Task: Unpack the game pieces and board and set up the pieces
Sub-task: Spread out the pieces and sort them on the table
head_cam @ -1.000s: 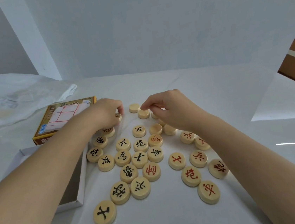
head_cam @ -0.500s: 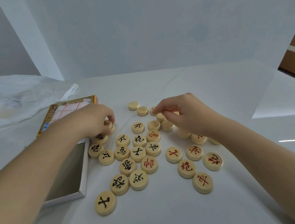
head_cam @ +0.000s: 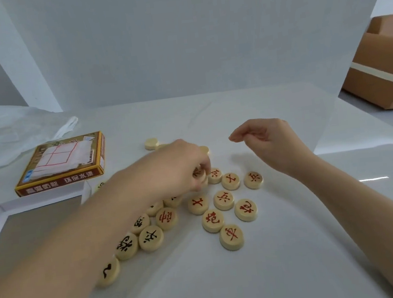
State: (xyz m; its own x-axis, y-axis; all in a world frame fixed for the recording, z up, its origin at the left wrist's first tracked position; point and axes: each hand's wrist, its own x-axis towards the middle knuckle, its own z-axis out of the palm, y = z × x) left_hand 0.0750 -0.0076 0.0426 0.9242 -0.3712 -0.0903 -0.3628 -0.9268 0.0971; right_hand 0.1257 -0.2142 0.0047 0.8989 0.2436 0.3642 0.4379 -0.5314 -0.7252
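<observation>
Centre frame: the left hand (head_cam: 183,167) grips one piece (head_cam: 199,174) at the top of the scattered pieces (head_cam: 223,199), which lie flat just below and right of it. The right hand (head_cam: 265,138) hovers right of centre, loosely curled, holding nothing we can see. As round discs they have no long axis; we judge only face-up orientation matters.
</observation>
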